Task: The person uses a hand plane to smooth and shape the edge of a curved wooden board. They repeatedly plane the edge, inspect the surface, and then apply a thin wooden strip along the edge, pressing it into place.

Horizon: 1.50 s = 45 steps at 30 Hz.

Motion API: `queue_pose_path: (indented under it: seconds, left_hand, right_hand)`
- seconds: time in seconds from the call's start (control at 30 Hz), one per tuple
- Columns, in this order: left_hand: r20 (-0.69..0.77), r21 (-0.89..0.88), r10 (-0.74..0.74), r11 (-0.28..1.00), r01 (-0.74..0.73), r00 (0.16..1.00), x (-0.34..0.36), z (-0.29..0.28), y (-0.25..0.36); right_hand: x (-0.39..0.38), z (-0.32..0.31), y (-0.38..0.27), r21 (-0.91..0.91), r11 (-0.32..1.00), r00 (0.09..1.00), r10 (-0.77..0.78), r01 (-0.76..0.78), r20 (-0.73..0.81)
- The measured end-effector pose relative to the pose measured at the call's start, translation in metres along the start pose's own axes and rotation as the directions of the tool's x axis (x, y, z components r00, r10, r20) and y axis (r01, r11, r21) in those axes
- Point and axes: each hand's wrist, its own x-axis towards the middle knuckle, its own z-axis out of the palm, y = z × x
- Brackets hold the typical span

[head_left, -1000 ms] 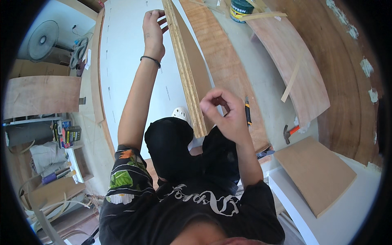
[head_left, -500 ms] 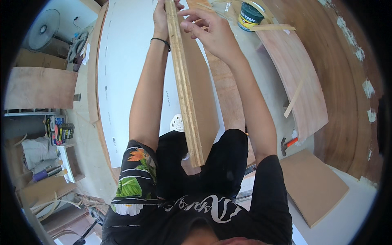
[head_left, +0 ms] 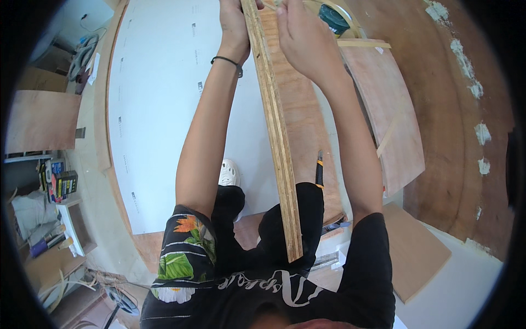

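A plywood board stands on edge, its layered edge upward, running from the top of the view to my lap. My left hand grips the board near its far end, fingers partly hidden behind it. Just right of that end, my right hand has its fingers curled near a thin pale piece at the top edge; what they hold is unclear. Below lies a white sheet on a plywood panel. A black-and-yellow utility knife lies on the panel, right of the board.
A curved pale panel with wood strips and a green bucket stand to the right. A tan board lies lower right. At the left are a curved panel, stacked small boxes and a hose.
My right hand has moved up from near the board's near end to its far end, fingers now more closed. The board's near end has come closer to my body.
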Motion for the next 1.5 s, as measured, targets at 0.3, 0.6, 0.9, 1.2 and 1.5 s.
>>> queue_pose_path:
  seconds: [0.3,0.6,0.9,1.2,1.5]
  left_hand:
    - [0.077,-0.233,0.024,0.972,-0.005,0.997,-0.003,0.012,-0.005]
    - [0.099,-0.220,0.085,0.974,-0.062,0.991,0.001,0.018,-0.010]
    - [0.089,-0.153,0.096,0.985,-0.082,0.991,0.002,0.018,-0.011]
    - [0.066,-0.121,0.083,0.990,-0.074,0.994,0.001,0.023,-0.014]
    - [0.027,-0.220,0.096,0.971,-0.088,0.995,0.002,0.034,-0.021]
  right_hand:
    - [0.017,-0.039,0.003,0.399,0.902,0.975,-0.211,0.168,0.067]
    - [0.047,-0.065,-0.015,-0.042,0.858,0.815,-0.470,0.512,0.338]
    - [0.052,-0.049,0.008,-0.085,0.890,0.874,-0.415,0.448,0.254]
    - [0.032,-0.042,0.034,-0.182,0.946,0.962,-0.255,0.269,0.099]
    - [0.048,-0.076,-0.001,0.151,0.970,0.930,-0.227,0.190,0.288]
